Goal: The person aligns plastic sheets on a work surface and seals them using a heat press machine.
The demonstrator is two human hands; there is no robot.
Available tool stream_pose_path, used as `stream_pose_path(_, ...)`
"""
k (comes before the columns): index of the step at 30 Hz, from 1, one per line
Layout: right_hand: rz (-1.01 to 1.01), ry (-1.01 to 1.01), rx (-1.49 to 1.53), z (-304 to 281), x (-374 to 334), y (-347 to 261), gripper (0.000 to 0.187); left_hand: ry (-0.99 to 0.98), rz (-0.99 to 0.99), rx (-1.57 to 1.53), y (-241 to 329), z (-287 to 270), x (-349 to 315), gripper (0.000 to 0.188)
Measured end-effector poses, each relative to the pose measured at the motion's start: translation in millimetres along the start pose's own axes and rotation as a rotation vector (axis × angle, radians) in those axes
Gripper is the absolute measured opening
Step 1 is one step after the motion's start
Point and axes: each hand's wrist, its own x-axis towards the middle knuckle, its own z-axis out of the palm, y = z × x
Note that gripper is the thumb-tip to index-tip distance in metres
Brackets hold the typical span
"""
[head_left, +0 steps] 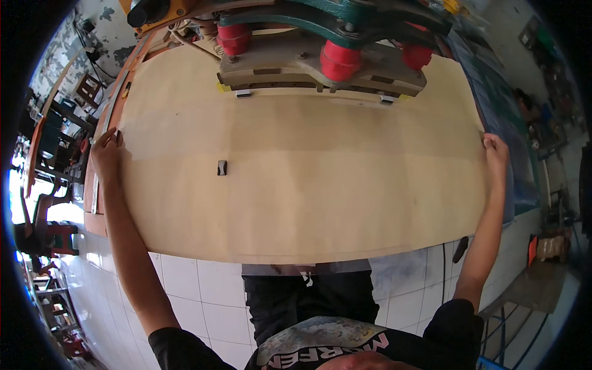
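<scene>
we have a broad tan sheet [320, 197] spread before us, smooth and dull like heavy paper, with faint straight bands across it and a gently bowed near edge. our left hand [106, 157] is at its left edge, fingers curled and close together — we cannot tell if they pinch it. our right hand [495, 151] is bunched narrow at the right edge, thumb and fingers closed on it. on the sheet, left of the middle, lies a small dark block [222, 168] with a pale waist.

over the far part stands a machine head [320, 68]: a ribbed green metal arm [283, 26], rounded red mounts [340, 60] and a worn grey-brown plate, with two small silvery blocks [244, 94] at its front edge. a flat metal strip [95, 196] lies on the reddish tabletop [96, 223] at left; glossy blue sheeting [524, 179] covers the right side. farther right sits a brown box-like thing [553, 248] — its contents we cannot make out.
</scene>
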Motion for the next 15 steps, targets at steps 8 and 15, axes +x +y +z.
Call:
stream_pose_path(8,-0.048,0.062,-0.158,2,12,16,0.018,0.01,-0.032,0.058,21,-1,-9,0.026)
stream_pose_path(15,0.011,0.085,-0.194,8,0,-12,0.017,0.003,-0.034,0.067,-3,-4,3,0.027)
